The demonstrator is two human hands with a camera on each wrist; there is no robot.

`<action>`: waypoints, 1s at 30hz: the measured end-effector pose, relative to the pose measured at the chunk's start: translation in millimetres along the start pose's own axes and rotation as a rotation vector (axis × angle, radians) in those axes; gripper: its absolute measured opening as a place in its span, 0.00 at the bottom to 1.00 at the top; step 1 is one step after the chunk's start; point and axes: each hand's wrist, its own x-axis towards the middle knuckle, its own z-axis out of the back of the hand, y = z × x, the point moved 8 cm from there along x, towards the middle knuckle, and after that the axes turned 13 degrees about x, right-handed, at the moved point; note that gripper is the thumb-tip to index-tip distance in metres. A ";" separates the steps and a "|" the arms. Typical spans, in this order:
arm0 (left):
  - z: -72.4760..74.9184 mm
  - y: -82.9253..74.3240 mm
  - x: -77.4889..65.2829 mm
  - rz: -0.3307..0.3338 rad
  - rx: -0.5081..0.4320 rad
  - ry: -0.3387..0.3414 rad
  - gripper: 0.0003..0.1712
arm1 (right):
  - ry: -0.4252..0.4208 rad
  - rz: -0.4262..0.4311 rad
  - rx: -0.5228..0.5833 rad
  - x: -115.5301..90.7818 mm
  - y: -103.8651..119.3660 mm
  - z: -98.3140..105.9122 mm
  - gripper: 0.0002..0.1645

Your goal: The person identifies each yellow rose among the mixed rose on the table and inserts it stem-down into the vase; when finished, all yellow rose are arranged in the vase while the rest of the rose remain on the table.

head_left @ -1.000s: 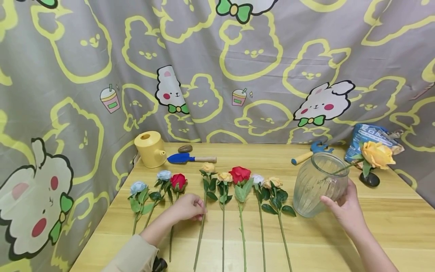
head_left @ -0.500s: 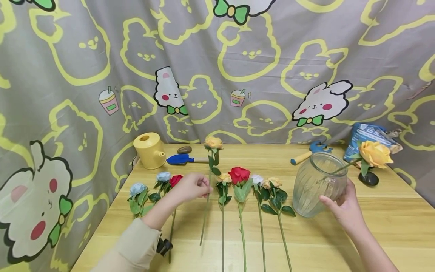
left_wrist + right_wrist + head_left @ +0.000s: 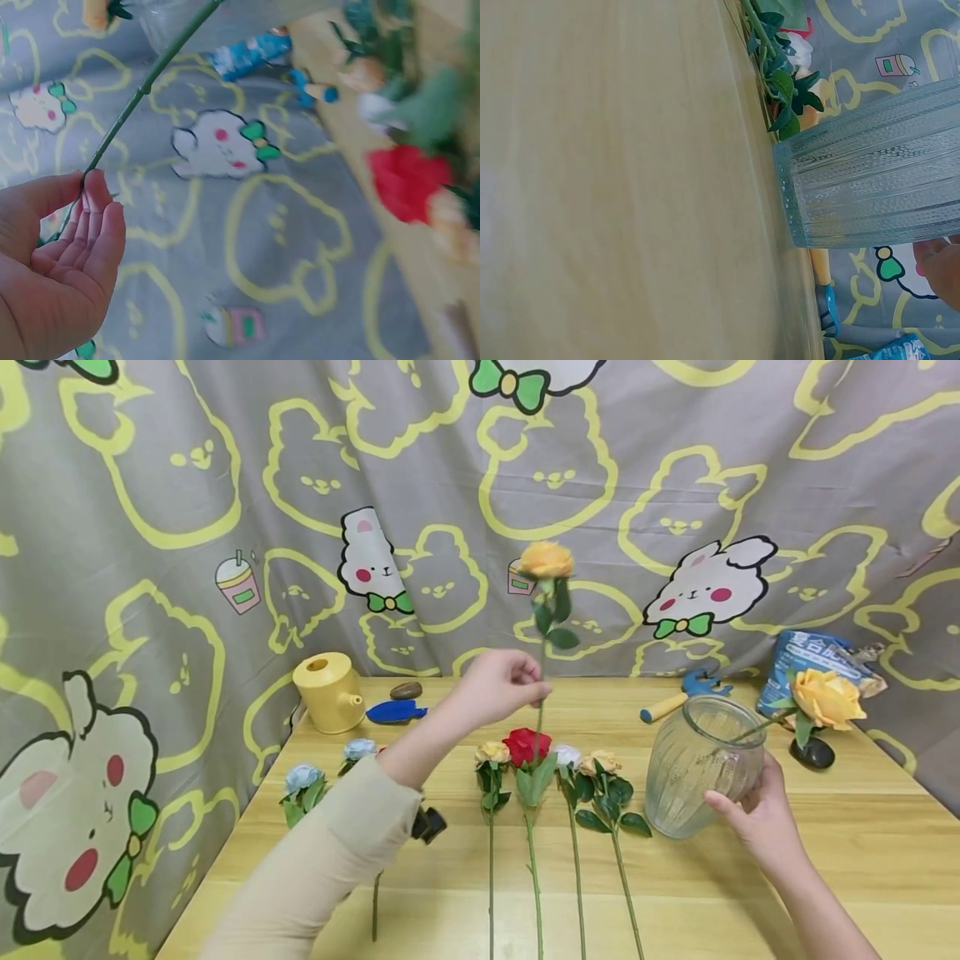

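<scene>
My left hand [image 3: 504,687] pinches the stem of a yellow-orange rose [image 3: 546,561], held upright above the table. In the left wrist view, thumb and fingertips meet on its green stem [image 3: 142,90]. My right hand [image 3: 761,817] grips a ribbed clear glass vase [image 3: 693,777] by its right side, slightly tilted. Another yellow-orange rose [image 3: 828,699] leans out of its mouth to the right. On the table lie a yellow rose [image 3: 492,752], a red rose [image 3: 527,746], a white flower [image 3: 567,755], a pale-yellow rose [image 3: 600,763] and two blue flowers [image 3: 303,777]. My left arm partly hides the left-side flowers.
A yellow watering can [image 3: 327,693], brown stone [image 3: 406,691] and blue trowel [image 3: 396,712] stand or lie back left. Back right are a blue-headed tool [image 3: 663,708], a blue bag [image 3: 813,664] and a black stone [image 3: 812,754]. A patterned curtain [image 3: 442,460] hangs behind.
My left hand has lifted the yellow-orange rose off the table and carried it up and to the right. My right hand and the vase have stayed in place.
</scene>
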 end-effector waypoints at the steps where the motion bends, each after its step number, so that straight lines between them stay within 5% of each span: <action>1: 1.8 -10.9 6.5 -0.023 -0.010 -0.012 0.07 | 0.002 0.004 0.001 0.2 0.4 -0.1 0.47; 8: 15.7 -87.6 45.5 -0.171 -0.026 -0.098 0.07 | 0.005 0.023 -0.014 1.3 3.2 -1.2 0.48; 14: 28.7 -128.8 62.8 -0.221 -0.003 -0.146 0.07 | 0.004 0.028 -0.003 1.5 3.6 -2.4 0.48; 21: 33.5 -155.7 72.6 -0.274 0.015 -0.193 0.10 | 0.010 0.026 -0.034 1.1 2.2 -0.6 0.48; 30: 7.4 -169.6 85.7 -0.267 0.026 -0.162 0.09 | 0.007 0.023 -0.025 -1.1 0.7 1.0 0.47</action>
